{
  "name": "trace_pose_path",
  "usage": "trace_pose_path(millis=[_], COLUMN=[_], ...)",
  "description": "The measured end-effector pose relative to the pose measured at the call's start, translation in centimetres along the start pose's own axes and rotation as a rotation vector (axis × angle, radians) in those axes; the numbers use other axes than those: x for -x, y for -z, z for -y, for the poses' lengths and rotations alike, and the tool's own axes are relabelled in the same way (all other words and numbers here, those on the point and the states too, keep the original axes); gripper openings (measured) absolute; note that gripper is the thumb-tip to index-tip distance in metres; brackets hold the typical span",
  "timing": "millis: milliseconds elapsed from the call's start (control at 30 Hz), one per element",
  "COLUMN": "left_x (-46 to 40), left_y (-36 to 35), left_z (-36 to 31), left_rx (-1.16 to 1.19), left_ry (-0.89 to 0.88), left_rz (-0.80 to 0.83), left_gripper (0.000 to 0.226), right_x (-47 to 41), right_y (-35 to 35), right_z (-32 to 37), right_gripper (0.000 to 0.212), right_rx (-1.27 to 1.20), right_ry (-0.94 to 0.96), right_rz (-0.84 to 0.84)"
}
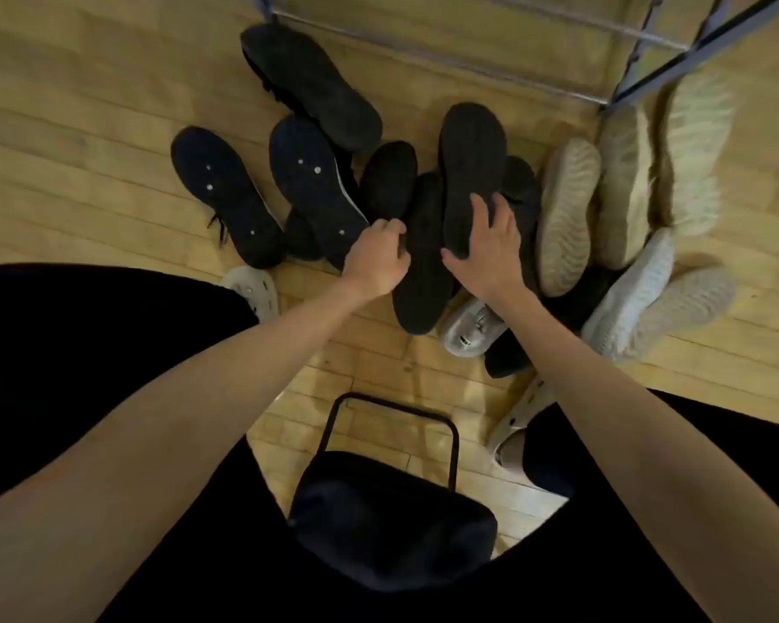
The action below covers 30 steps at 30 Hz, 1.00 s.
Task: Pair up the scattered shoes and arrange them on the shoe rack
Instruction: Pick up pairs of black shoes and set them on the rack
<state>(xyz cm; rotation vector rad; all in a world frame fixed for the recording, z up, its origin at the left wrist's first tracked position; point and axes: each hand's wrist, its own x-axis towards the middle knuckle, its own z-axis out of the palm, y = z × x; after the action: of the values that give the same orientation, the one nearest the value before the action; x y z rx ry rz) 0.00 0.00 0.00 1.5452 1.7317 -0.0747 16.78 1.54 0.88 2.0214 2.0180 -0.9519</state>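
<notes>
**Both hands on the black shoes in the middle of the pile**

The shoes lie scattered sole-up on the wooden floor, in front of the metal shoe rack at the top of the view.

The right hand lies on the heel end of a black shoe. Its fingers are spread over the sole and the thumb wraps the near edge, so it seems to grip the shoe, though the blur makes the hold hard to confirm. This shoe's long axis runs straight away from the fingers, toe pointing toward the rack.

The left hand has its fingers curled together at the edge of a second black shoe, which lies alongside the first, just left of the right thumb, with its long axis also running near to far. Beyond the left fingers a third dark sole points away too.

Left of the left fingers, two navy sneakers with pale dots on their soles lie side by side, toes angled up and left. Beyond them a large black sneaker slants toward the rack's leg.

Right of the right fingers, several beige and grey ribbed-sole sneakers crowd together, mostly pointing away. Beneath the right wrist sits a silver shoe.

Near the person stands a black chair.
</notes>
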Motion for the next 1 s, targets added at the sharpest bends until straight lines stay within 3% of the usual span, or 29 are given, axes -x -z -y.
trace_pose_path(millis=[267, 433, 633, 767, 900, 1000], left_x=[-0.2, 0.8, 1.2, 1.2, 1.7, 1.6], left_y=[-6.3, -8.9, -8.5, -8.5, -7.3, -4.2], left_z=[1.0, 0.8, -0.2, -0.8, -1.1, -1.5], left_rx=[-0.149, -0.156, 0.098, 0.032, 0.014, 0.045], left_ry=[0.063, 0.096, 0.345, 0.347, 0.354, 0.337], left_rz=[-0.171, -0.078, 0.117, 0.154, 0.142, 0.177], left_gripper=[0.033, 0.070, 0.121, 0.128, 0.126, 0.128], right_x=[-1.9, -2.2, -2.0, -2.4, -3.6, -4.5], right_y=[-5.0, -5.9, -5.3, -4.3, -1.9, 0.8], right_z=[-2.9, -3.9, -3.5, -1.9, -0.4, -1.0], right_gripper=[0.088, 0.080, 0.084, 0.076, 0.117, 0.130], right_rx=[0.135, 0.163, 0.146, 0.038, -0.247, -0.515], right_ry=[0.068, 0.120, 0.086, -0.054, -0.302, -0.396], right_rz=[-0.263, -0.334, -0.303, -0.283, -0.109, 0.008])
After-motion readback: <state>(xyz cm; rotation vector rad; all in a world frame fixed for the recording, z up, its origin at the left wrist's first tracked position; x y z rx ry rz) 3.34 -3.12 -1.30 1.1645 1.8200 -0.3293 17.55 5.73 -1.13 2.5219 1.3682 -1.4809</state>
